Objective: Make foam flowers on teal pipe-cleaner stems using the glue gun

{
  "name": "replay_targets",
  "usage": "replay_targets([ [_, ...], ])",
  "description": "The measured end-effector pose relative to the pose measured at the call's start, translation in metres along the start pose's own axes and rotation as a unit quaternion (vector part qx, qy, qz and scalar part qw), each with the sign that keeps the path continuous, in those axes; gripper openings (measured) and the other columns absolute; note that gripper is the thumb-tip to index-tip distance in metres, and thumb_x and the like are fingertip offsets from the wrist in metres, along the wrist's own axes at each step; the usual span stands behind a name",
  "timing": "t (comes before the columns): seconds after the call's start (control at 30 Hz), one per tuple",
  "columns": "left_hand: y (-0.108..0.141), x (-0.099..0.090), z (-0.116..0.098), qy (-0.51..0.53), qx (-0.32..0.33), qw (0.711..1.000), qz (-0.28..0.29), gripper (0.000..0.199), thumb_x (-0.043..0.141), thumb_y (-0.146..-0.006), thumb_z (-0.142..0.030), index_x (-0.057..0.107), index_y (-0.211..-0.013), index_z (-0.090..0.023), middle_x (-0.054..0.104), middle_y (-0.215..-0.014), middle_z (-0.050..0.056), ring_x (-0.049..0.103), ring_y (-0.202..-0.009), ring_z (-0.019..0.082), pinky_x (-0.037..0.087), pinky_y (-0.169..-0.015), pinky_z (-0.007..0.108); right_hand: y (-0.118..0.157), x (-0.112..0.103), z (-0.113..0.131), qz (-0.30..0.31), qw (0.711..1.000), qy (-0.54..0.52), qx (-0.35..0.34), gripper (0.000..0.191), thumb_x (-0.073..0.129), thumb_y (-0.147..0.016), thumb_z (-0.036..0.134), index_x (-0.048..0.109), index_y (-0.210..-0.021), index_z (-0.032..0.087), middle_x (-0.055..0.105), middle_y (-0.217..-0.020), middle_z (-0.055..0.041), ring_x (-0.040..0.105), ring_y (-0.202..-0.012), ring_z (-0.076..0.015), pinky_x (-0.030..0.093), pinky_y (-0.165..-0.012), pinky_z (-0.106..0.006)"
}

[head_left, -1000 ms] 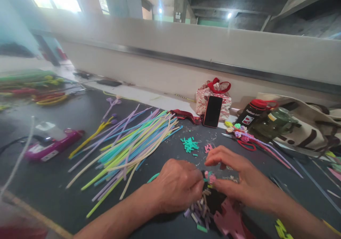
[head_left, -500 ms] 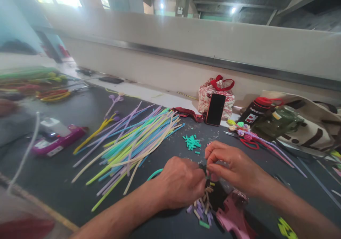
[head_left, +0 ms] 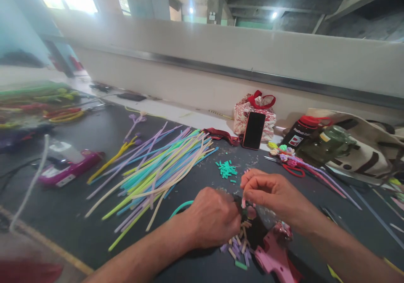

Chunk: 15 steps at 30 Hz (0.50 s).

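Left hand (head_left: 213,220) curled tight above the desk (head_left: 126,266), seemingly round a curved teal fuzzy stem (head_left: 180,208); fingertips hidden. Right hand (head_left: 273,192), thumb to fingers, pinches a small pink fuzzy piece (head_left: 243,202) just beside it. Short teal fuzzy pieces (head_left: 226,169) heaped nearby, presumably for reach. Counted: one upright black-screened phone (head_left: 254,130), one pink plastic tool (head_left: 271,255); heap too jumbled.
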<state>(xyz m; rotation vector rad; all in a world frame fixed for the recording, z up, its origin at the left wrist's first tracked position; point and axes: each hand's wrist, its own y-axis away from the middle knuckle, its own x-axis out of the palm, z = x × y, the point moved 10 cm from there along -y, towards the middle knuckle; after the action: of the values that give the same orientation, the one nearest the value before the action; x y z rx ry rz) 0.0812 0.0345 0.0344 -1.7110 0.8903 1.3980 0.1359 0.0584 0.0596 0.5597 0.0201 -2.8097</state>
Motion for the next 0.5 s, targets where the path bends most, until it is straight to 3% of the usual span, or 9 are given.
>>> replay_targets([
  [0.17, 0.0, 0.002, 0.005, 0.013, -0.024, 1.0, -0.003, 0.029, 0.035, -0.082, -0.026, 0.06, -0.07, -0.017, 0.064, -0.066, 0.004, 0.057, -0.057, 0.015, 0.03, -0.048, 0.023, 0.001, -0.004, -0.001, -0.018, 0.999, -0.032, 0.003, 0.019, 0.06, -0.074, 0.023, 0.063, -0.056, 0.017, 0.054, -0.084, -0.0017, 0.053, -0.08, -0.0148, 0.041, -0.07, -0.026],
  [0.33, 0.0, 0.004, 0.024, 0.075, -0.094, 0.993, 0.012, 0.032, 0.033, -0.083, -0.027, 0.058, -0.066, -0.017, 0.059, -0.06, 0.003, 0.05, -0.054, 0.013, 0.026, -0.05, 0.023, 0.004, -0.03, -0.011, -0.105, 0.992, -0.064, 0.01, 0.019, 0.062, -0.075, 0.03, 0.064, -0.059, 0.019, 0.057, -0.088, -0.0004, 0.049, -0.089, -0.0161, 0.035, -0.074, -0.025],
  [0.43, 0.004, 0.004, 0.051, 0.173, -0.194, 0.966, -0.009, 0.03, 0.038, -0.08, -0.029, 0.053, -0.057, -0.016, 0.046, -0.05, -0.002, 0.04, -0.048, 0.01, 0.022, -0.048, 0.023, 0.008, -0.046, -0.032, -0.154, 0.978, -0.132, 0.053, 0.014, 0.065, -0.073, 0.034, 0.067, -0.069, 0.021, 0.058, -0.083, 0.0017, 0.047, -0.074, -0.0118, 0.033, -0.065, -0.024],
  [0.5, 0.008, 0.006, 0.065, 0.272, -0.239, 0.931, -0.035, 0.025, 0.044, -0.076, -0.03, 0.05, -0.056, -0.016, 0.038, -0.049, -0.005, 0.035, -0.048, 0.008, 0.022, -0.048, 0.021, 0.01, -0.051, -0.047, -0.172, 0.966, -0.176, 0.082, 0.015, 0.068, -0.07, 0.035, 0.068, -0.077, 0.022, 0.059, -0.076, 0.0025, 0.045, -0.066, -0.0103, 0.032, -0.061, -0.024],
])
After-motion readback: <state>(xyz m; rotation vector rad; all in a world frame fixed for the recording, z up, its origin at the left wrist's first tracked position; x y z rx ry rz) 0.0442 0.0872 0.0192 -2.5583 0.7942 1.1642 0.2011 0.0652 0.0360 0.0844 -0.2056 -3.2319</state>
